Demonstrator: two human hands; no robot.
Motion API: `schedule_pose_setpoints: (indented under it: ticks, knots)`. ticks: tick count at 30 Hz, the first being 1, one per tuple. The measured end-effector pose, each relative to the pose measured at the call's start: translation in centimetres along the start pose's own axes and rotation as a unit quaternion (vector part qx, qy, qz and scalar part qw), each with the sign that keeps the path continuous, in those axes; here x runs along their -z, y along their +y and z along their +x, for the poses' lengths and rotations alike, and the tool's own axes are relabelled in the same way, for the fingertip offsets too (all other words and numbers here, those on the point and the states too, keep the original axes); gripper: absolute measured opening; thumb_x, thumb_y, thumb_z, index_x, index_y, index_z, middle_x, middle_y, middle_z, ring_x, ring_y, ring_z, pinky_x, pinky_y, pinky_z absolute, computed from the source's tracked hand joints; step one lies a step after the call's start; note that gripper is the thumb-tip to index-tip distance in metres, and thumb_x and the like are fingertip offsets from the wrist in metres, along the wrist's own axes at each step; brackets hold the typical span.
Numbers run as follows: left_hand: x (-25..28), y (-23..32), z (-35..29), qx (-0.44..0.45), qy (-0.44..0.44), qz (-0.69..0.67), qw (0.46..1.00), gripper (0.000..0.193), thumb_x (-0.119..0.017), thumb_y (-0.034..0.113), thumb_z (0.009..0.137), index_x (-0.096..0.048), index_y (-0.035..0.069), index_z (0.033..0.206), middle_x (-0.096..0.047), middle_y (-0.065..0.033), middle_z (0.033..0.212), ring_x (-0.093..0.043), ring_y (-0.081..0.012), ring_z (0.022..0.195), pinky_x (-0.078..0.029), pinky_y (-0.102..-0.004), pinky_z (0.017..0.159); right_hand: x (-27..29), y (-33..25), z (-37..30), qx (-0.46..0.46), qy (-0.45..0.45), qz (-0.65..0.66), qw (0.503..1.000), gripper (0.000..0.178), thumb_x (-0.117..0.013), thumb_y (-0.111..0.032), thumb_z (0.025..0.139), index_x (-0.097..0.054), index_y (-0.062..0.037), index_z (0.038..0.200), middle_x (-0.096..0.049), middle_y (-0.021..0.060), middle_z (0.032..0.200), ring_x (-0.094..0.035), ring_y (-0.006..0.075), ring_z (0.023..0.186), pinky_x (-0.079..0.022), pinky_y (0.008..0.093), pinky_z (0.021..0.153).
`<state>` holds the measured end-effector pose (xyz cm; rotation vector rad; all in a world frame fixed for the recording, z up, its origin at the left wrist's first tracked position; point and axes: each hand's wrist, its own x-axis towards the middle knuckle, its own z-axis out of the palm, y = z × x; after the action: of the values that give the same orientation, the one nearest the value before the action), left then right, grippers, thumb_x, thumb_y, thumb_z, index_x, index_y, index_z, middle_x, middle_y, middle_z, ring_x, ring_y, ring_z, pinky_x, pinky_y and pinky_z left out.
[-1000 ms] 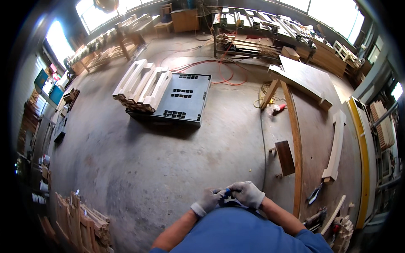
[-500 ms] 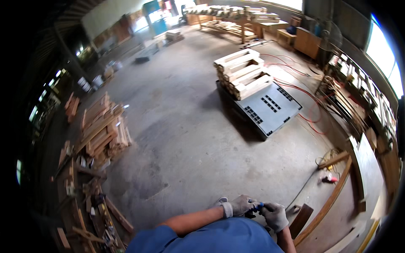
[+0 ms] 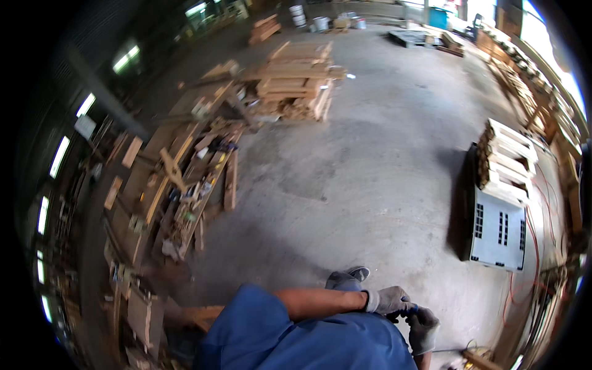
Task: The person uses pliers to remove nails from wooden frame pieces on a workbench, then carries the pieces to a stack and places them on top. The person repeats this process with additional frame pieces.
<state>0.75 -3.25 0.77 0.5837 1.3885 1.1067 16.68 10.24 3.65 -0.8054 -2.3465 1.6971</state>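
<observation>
In a grey work glove, my left hand [image 3: 391, 301] is closed at the near edge of the view, in front of my blue shirt. My right hand [image 3: 423, 331], gloved the same way, is closed just to its right, and the two nearly touch. Between their fingers sits a small blue and black object [image 3: 414, 308]. Most of it is covered by the gloves, so its kind does not show.
Stacked wooden frames [image 3: 507, 161] rest on a grey plastic pallet [image 3: 498, 231] at the right, with red hoses [image 3: 535, 243] beside it. A cluttered workbench [image 3: 185, 213] runs along the left. Farther off lies a pile of boards [image 3: 296, 80]. My shoe [image 3: 359, 272] is on the concrete floor.
My view has swung left, so the pallet has shifted toward the right edge and the workbench and board pile have come inward. Both hands stay together around the blue and black object.
</observation>
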Motion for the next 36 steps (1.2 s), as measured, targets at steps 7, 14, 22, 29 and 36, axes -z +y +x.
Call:
schedule_pose_setpoints:
  ticks: [7, 14, 22, 29, 36]
  knots:
    - [2.7, -2.4, -3.1, -0.085, 0.156, 0.001, 0.984, 0.045, -0.065, 0.043, 0.102, -0.077, 0.000, 0.095, -0.077, -0.0064, 0.083, -0.069, -0.0125, 0.077, -0.056, -0.0326, 0.073, -3.0, -2.4, 5.6, 0.184, -0.124, -0.138, 0.965, 0.007, -0.068, -0.002, 0.089, -0.074, -0.0007, 0.092, -0.068, 0.0132, 0.073, -0.066, 0.0241, 0.063, -0.049, 0.0374, 0.057]
    - [3.3, -6.0, -4.6, -0.082, 0.240, -0.088, 0.963, 0.042, -0.067, 0.039, 0.102, -0.077, 0.000, 0.091, -0.074, -0.0043, 0.080, -0.065, -0.0097, 0.075, -0.054, -0.0302, 0.070, -5.6, -5.3, 8.0, 0.135, -0.267, -0.124, 0.946, 0.012, -0.066, 0.001, 0.090, -0.075, 0.0009, 0.098, -0.072, 0.0140, 0.079, -0.070, 0.0223, 0.067, -0.054, 0.0348, 0.062]
    - [2.6, -6.4, -6.3, -0.145, 0.279, -0.244, 0.917, 0.043, -0.067, 0.043, 0.102, -0.077, 0.004, 0.087, -0.070, -0.0016, 0.072, -0.062, -0.0099, 0.063, -0.051, -0.0292, 0.058, -7.7, -7.7, 8.8, 0.191, -0.305, -0.171, 0.917, 0.015, -0.062, 0.002, 0.090, -0.075, 0.0004, 0.097, -0.072, 0.0143, 0.079, -0.070, 0.0234, 0.068, -0.055, 0.0360, 0.062]
    - [2.3, -5.5, -6.6, -0.130, 0.240, -0.291, 0.917, 0.044, -0.066, 0.043, 0.103, -0.075, 0.005, 0.084, -0.066, 0.0012, 0.070, -0.057, -0.0069, 0.061, -0.047, -0.0271, 0.055, -7.4, -7.8, 8.7, 0.235, -0.278, -0.231, 0.902, 0.014, -0.064, 0.002, 0.088, -0.075, -0.0013, 0.095, -0.068, 0.0162, 0.075, -0.067, 0.0278, 0.065, -0.051, 0.0389, 0.060]
    - [2.0, -5.6, -6.0, -0.101, 0.199, -0.344, 0.912, 0.044, -0.065, 0.043, 0.104, -0.072, 0.006, 0.081, -0.064, 0.0022, 0.069, -0.056, -0.0044, 0.063, -0.046, -0.0257, 0.056, -6.6, -7.7, 8.5, 0.270, -0.259, -0.227, 0.899, 0.011, -0.067, 0.002, 0.087, -0.075, -0.0023, 0.093, -0.068, 0.0176, 0.077, -0.067, 0.0342, 0.066, -0.050, 0.0410, 0.059]
